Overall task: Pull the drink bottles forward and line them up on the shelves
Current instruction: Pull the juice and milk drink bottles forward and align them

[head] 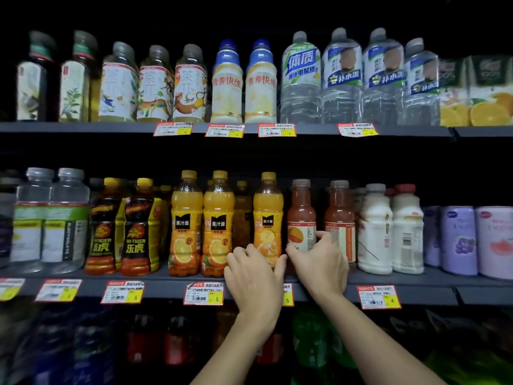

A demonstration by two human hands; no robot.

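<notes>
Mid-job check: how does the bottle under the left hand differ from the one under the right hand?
Orange juice bottle: yellow cap; reddish juice bottle: pale grey cap. The orange juice bottle's label has a black logo patch; the reddish juice bottle's is white. The left hand grips the orange one low; the right hand holds the reddish one at its label. Both stand upright, side by side, on the middle shelf.

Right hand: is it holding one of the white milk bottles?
No, the right hand grips a reddish juice bottle, left of the white bottles.
</notes>
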